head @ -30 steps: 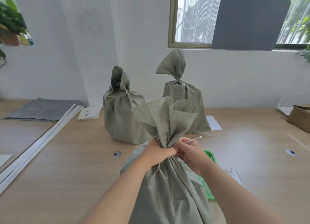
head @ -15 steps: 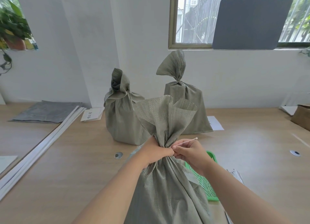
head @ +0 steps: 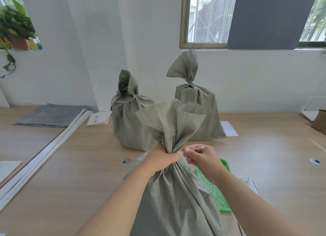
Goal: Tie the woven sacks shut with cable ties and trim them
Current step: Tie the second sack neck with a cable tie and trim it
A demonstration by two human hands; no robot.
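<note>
Head view: near sack (head: pixel 174 197) stands on the wooden table (head: pixel 79 174), close to the person. Left hand (head: pixel 163 160) grips its gathered neck, fingers curled round. Right hand (head: pixel 202 159) pinches a white cable tie (head: pixel 197 148) just beside the neck. Two more sacks (head: pixel 130 122) stand behind, necks bunched. Green basket (head: pixel 217 191) sits to the right, partly hidden by the forearm.

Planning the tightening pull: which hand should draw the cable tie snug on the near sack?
Right. The right hand pinches the cable tie by its tail; the left hand grips the sack at its gathered neck.
</note>
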